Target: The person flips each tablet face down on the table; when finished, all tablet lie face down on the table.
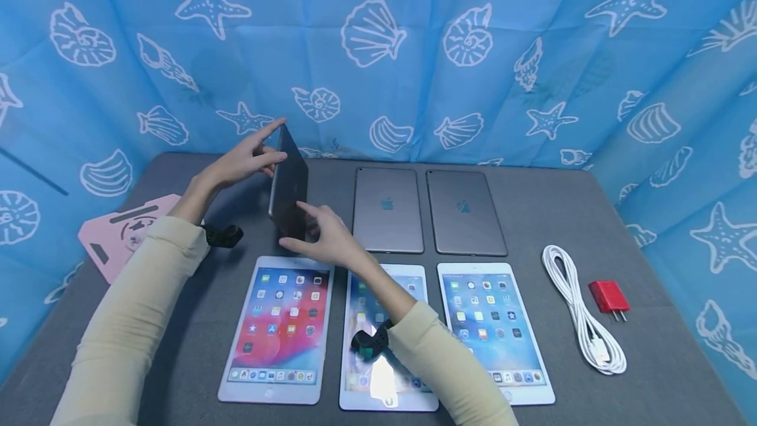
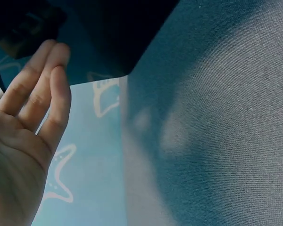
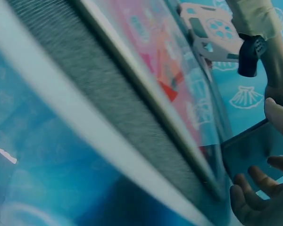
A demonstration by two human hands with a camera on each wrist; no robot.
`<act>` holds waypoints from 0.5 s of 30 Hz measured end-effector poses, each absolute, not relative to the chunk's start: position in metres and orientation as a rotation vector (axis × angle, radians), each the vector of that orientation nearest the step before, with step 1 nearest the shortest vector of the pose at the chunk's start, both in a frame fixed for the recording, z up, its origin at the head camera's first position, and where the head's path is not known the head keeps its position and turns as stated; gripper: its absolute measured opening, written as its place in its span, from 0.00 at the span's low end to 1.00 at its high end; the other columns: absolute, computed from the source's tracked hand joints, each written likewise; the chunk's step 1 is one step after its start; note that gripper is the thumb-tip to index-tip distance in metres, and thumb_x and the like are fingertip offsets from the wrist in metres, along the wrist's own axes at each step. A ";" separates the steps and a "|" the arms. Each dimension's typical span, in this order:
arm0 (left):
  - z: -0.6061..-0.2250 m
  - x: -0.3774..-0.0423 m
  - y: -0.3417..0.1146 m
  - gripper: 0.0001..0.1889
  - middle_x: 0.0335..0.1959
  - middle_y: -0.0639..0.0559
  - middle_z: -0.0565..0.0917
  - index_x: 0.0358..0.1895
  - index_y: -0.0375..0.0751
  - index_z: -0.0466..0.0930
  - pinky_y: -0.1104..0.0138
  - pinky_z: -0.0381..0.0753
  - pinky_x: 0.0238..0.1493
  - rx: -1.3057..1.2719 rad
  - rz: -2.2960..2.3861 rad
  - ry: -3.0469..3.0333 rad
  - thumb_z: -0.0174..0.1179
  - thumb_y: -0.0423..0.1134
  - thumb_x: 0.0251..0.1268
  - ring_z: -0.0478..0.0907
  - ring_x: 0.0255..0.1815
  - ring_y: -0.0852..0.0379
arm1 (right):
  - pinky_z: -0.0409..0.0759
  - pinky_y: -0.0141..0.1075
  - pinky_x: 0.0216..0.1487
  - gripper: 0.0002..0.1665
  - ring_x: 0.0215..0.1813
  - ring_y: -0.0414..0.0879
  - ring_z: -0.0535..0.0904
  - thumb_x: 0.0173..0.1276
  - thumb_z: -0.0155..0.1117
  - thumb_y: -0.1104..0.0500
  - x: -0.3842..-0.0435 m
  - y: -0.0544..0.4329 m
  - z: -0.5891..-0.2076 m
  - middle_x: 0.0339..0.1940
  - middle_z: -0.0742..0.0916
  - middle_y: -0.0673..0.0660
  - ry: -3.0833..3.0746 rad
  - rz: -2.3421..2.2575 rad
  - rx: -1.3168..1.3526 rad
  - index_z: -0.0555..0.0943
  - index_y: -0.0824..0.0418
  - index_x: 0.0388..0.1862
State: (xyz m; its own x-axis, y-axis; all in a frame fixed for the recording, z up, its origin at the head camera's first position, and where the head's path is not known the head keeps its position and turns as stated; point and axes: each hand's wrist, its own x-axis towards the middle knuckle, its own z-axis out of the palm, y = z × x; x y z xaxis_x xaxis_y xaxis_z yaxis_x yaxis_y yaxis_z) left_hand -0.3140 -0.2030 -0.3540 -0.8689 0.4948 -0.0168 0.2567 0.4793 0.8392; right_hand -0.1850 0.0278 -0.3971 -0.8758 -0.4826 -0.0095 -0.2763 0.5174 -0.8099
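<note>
A dark tablet (image 1: 292, 183) stands up on the left side of the table, steeply tilted, between the two hands. My left hand (image 1: 242, 160) holds its upper end, fingertips at the top edge and on one face. In the left wrist view, the left fingers (image 2: 60, 87) lie almost straight against its glossy dark surface. My right hand (image 1: 325, 238) holds the lower end, index finger on the other face and thumb by the bottom corner. Thumb and fingers stand on either side of the tablet (image 3: 254, 146) in the right wrist view. The left thumb is partly hidden.
Three lit tablets lie in front: left (image 1: 278, 334), middle (image 1: 355, 393) under the right arm, right (image 1: 493, 321). Behind are two grey tablets (image 1: 388, 209) (image 1: 466, 212), face down. A pink case (image 1: 103, 235), coiled white cable (image 1: 582, 317) and red charger (image 1: 608, 296) flank them.
</note>
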 end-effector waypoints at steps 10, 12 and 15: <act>-0.358 -0.313 -0.210 0.42 0.16 0.54 0.78 0.85 0.50 0.39 0.56 0.83 0.31 0.685 1.450 2.394 0.54 0.38 0.78 0.77 0.19 0.48 | 0.74 0.34 0.45 0.45 0.53 0.50 0.75 0.69 0.70 0.43 -0.181 0.021 -0.404 0.63 0.80 0.62 2.593 -1.188 -0.522 0.66 0.55 0.80; -0.359 -0.313 -0.211 0.41 0.15 0.56 0.77 0.85 0.49 0.40 0.59 0.82 0.30 0.667 1.462 2.404 0.54 0.37 0.77 0.76 0.19 0.52 | 0.75 0.36 0.48 0.45 0.55 0.51 0.75 0.69 0.70 0.42 -0.180 0.020 -0.404 0.63 0.80 0.62 2.598 -1.181 -0.508 0.66 0.54 0.80; -0.360 -0.311 -0.212 0.41 0.13 0.58 0.73 0.85 0.50 0.42 0.63 0.79 0.30 0.632 1.482 2.420 0.54 0.36 0.76 0.72 0.18 0.58 | 0.76 0.40 0.53 0.45 0.59 0.52 0.74 0.68 0.70 0.41 -0.179 0.019 -0.405 0.63 0.80 0.62 2.610 -1.168 -0.490 0.67 0.53 0.79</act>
